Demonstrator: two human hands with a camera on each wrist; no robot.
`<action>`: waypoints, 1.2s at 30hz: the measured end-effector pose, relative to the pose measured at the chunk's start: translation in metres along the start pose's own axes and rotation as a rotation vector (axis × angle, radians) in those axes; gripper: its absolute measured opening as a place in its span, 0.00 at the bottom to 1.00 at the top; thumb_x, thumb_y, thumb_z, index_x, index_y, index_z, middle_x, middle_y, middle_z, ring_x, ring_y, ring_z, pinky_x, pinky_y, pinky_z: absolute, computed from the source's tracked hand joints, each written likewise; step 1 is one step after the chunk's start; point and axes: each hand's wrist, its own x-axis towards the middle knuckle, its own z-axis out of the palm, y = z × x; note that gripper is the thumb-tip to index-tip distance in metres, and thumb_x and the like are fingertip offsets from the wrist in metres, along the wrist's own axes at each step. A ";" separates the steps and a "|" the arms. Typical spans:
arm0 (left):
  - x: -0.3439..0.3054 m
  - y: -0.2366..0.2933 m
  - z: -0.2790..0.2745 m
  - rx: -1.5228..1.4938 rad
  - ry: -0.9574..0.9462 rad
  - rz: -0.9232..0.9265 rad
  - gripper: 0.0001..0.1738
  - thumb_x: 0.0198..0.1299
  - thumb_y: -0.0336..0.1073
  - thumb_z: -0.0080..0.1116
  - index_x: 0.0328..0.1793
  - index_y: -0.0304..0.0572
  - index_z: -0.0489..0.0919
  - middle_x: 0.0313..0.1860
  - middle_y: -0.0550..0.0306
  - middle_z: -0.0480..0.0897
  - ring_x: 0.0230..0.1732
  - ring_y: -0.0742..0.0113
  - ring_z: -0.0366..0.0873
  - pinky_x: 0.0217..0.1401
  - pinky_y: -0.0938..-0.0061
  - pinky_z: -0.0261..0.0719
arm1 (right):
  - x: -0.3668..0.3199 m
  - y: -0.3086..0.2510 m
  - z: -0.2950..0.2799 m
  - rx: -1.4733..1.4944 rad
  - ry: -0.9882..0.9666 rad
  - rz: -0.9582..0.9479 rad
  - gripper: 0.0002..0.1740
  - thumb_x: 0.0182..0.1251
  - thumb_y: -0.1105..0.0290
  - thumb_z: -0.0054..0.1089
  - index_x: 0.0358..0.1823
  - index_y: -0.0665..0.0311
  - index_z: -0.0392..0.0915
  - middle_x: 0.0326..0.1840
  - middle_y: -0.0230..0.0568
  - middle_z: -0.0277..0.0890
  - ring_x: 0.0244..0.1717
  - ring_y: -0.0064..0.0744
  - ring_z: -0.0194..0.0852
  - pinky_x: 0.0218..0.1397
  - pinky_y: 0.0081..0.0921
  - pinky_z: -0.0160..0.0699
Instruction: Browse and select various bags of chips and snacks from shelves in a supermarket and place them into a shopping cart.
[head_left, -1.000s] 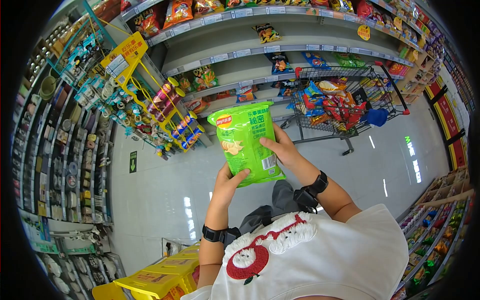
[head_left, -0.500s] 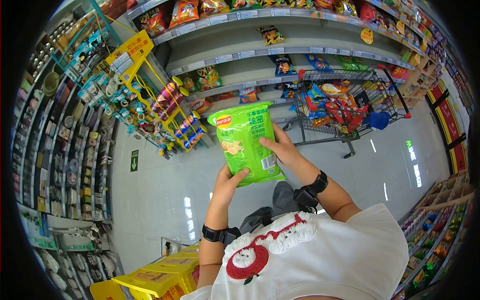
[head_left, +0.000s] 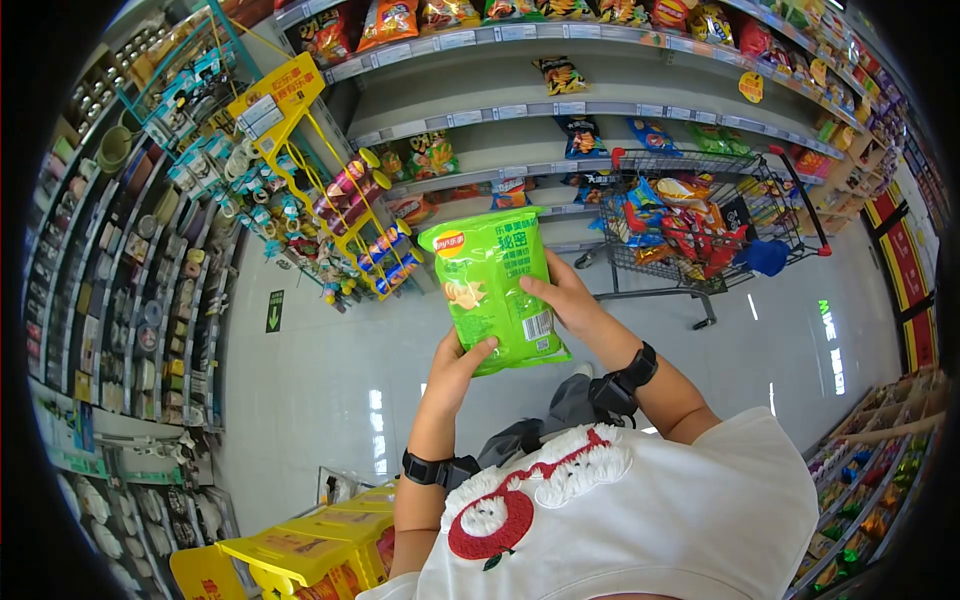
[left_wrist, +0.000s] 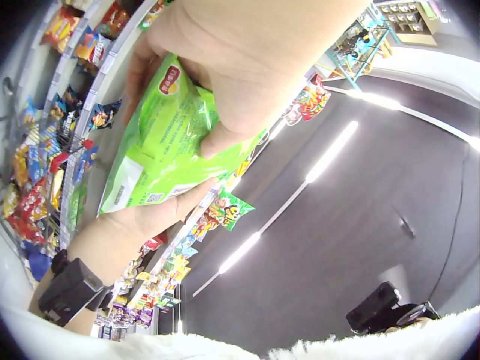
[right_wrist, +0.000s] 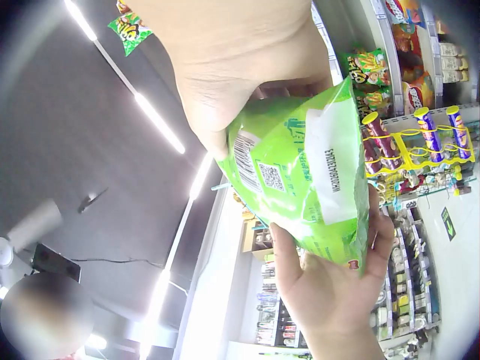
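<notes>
A bright green bag of potato chips (head_left: 490, 300) is held up in front of the chest, its printed side with a barcode facing the head camera. My left hand (head_left: 458, 368) grips its lower left corner, thumb lying across the front. On the right edge, my right hand (head_left: 568, 297) holds the bag with its thumb on the front and the fingers hidden behind. The left wrist view shows the chip bag (left_wrist: 169, 142) between both hands. Near its bottom seam in the right wrist view, a white printed strip (right_wrist: 334, 161) shows.
Ahead stands a snack shelf (head_left: 440, 90) with a few scattered bags. A shopping cart (head_left: 690, 220) full of snack bags is parked at its right. To the left are a yellow hanging rack (head_left: 320, 180) and shelves of housewares (head_left: 130, 290); a yellow display (head_left: 310, 540) stands lower left.
The shelves, rack and cart have shifted to the right and slightly down in the head view. Both hands keep the same hold on the chip bag.
</notes>
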 end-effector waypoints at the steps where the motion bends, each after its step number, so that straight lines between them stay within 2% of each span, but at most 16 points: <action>1: 0.001 0.001 0.000 0.003 0.005 0.003 0.22 0.59 0.30 0.54 0.60 0.31 0.67 0.52 0.53 0.76 0.51 0.69 0.74 0.54 0.74 0.71 | 0.002 0.000 -0.001 0.002 -0.006 0.013 0.33 0.61 0.65 0.59 0.65 0.67 0.56 0.57 0.39 0.67 0.57 0.26 0.65 0.60 0.25 0.64; 5: 0.009 0.003 0.003 -0.007 0.032 0.013 0.21 0.59 0.29 0.54 0.59 0.31 0.68 0.52 0.54 0.77 0.51 0.69 0.74 0.53 0.74 0.72 | 0.007 -0.002 -0.008 -0.012 -0.046 0.037 0.37 0.61 0.63 0.59 0.68 0.66 0.52 0.61 0.41 0.64 0.62 0.29 0.61 0.63 0.26 0.61; 8: 0.016 -0.001 0.004 -0.091 0.001 -0.009 0.21 0.59 0.30 0.54 0.58 0.32 0.69 0.52 0.54 0.77 0.51 0.68 0.75 0.53 0.73 0.72 | 0.005 0.000 -0.021 0.141 -0.135 0.063 0.37 0.64 0.55 0.55 0.68 0.65 0.51 0.64 0.39 0.61 0.63 0.29 0.59 0.64 0.27 0.59; 11: 0.021 -0.010 0.003 -0.294 -0.113 -0.034 0.21 0.60 0.32 0.54 0.58 0.33 0.69 0.53 0.53 0.77 0.52 0.64 0.75 0.55 0.69 0.72 | -0.002 -0.019 -0.024 0.580 -0.302 0.183 0.36 0.67 0.49 0.48 0.68 0.64 0.53 0.65 0.37 0.61 0.63 0.30 0.61 0.64 0.29 0.59; 14: 0.020 -0.020 0.004 -0.554 -0.293 -0.063 0.22 0.60 0.36 0.53 0.59 0.34 0.69 0.54 0.52 0.76 0.53 0.59 0.75 0.58 0.63 0.71 | -0.001 0.001 -0.032 0.254 -0.283 0.285 0.36 0.66 0.44 0.44 0.67 0.63 0.57 0.64 0.35 0.63 0.61 0.29 0.63 0.63 0.30 0.61; 16: 0.024 -0.035 0.007 -0.694 -0.394 -0.086 0.24 0.60 0.40 0.53 0.59 0.34 0.69 0.55 0.51 0.76 0.53 0.56 0.75 0.59 0.59 0.70 | -0.005 0.012 -0.025 0.317 -0.326 0.276 0.34 0.65 0.45 0.48 0.64 0.62 0.61 0.61 0.34 0.66 0.59 0.25 0.65 0.61 0.29 0.63; 18: 0.027 -0.050 0.013 -0.768 -0.421 -0.167 0.29 0.59 0.49 0.50 0.60 0.35 0.69 0.46 0.50 0.77 0.41 0.59 0.75 0.46 0.65 0.69 | -0.005 0.029 -0.022 0.443 -0.400 0.308 0.35 0.63 0.45 0.51 0.64 0.62 0.61 0.60 0.34 0.67 0.57 0.24 0.66 0.60 0.28 0.64; 19: 0.026 -0.057 0.019 -0.806 -0.431 -0.209 0.32 0.58 0.54 0.49 0.60 0.36 0.69 0.41 0.50 0.78 0.35 0.61 0.74 0.39 0.68 0.69 | -0.007 0.032 -0.019 0.500 -0.464 0.214 0.37 0.62 0.48 0.54 0.64 0.66 0.59 0.62 0.46 0.65 0.59 0.37 0.67 0.62 0.34 0.68; 22: 0.026 -0.071 0.037 -1.205 -0.720 -0.262 0.35 0.56 0.59 0.46 0.59 0.37 0.69 0.35 0.48 0.76 0.28 0.62 0.69 0.32 0.72 0.63 | -0.006 0.038 -0.026 0.548 -0.538 0.261 0.35 0.57 0.51 0.62 0.61 0.63 0.62 0.55 0.36 0.70 0.50 0.23 0.71 0.46 0.23 0.74; 23: 0.026 -0.072 0.041 -1.255 -0.779 -0.306 0.35 0.57 0.59 0.44 0.60 0.37 0.68 0.36 0.45 0.77 0.30 0.58 0.71 0.35 0.69 0.67 | -0.004 0.038 -0.026 0.564 -0.538 0.273 0.34 0.55 0.54 0.64 0.60 0.63 0.63 0.53 0.34 0.72 0.47 0.20 0.73 0.40 0.18 0.77; 26: 0.027 -0.065 0.040 -1.115 -0.563 -0.440 0.35 0.59 0.59 0.41 0.61 0.38 0.67 0.41 0.44 0.78 0.37 0.54 0.74 0.44 0.65 0.72 | -0.012 0.005 0.003 0.545 -0.245 0.203 0.33 0.55 0.58 0.65 0.59 0.64 0.63 0.52 0.36 0.73 0.48 0.22 0.74 0.42 0.19 0.78; 27: 0.030 -0.056 0.035 -0.899 -0.663 -0.368 0.35 0.61 0.61 0.39 0.63 0.42 0.66 0.50 0.44 0.76 0.49 0.50 0.75 0.54 0.58 0.71 | -0.006 0.013 -0.011 0.587 -0.242 0.270 0.32 0.55 0.63 0.65 0.59 0.66 0.64 0.53 0.39 0.73 0.52 0.28 0.73 0.50 0.25 0.77; 30: 0.032 -0.050 0.015 -0.342 -0.231 -0.118 0.36 0.60 0.62 0.39 0.64 0.41 0.65 0.58 0.45 0.73 0.57 0.50 0.72 0.59 0.57 0.69 | -0.001 -0.011 -0.006 0.366 -0.046 0.151 0.29 0.58 0.62 0.63 0.58 0.66 0.65 0.52 0.41 0.73 0.50 0.31 0.75 0.53 0.28 0.76; 32: 0.025 -0.026 0.005 -0.298 -0.099 -0.011 0.37 0.61 0.61 0.41 0.66 0.38 0.62 0.62 0.47 0.69 0.60 0.55 0.70 0.61 0.58 0.68 | -0.002 -0.031 0.002 0.297 0.002 0.149 0.27 0.59 0.65 0.62 0.57 0.67 0.66 0.52 0.41 0.73 0.50 0.30 0.75 0.52 0.28 0.76; 35: 0.016 -0.004 -0.020 -0.487 -0.215 -0.061 0.32 0.64 0.48 0.47 0.68 0.33 0.58 0.63 0.48 0.67 0.62 0.60 0.67 0.64 0.66 0.64 | 0.001 -0.034 0.009 0.200 0.026 0.111 0.26 0.59 0.66 0.62 0.57 0.68 0.65 0.51 0.41 0.73 0.50 0.30 0.75 0.52 0.27 0.76; 36: 0.012 0.002 -0.017 -0.365 -0.164 -0.015 0.32 0.63 0.44 0.49 0.68 0.32 0.58 0.63 0.48 0.67 0.62 0.61 0.67 0.64 0.67 0.64 | 0.002 -0.031 0.012 0.170 0.026 0.094 0.26 0.59 0.67 0.62 0.57 0.68 0.65 0.51 0.41 0.73 0.50 0.29 0.75 0.51 0.26 0.76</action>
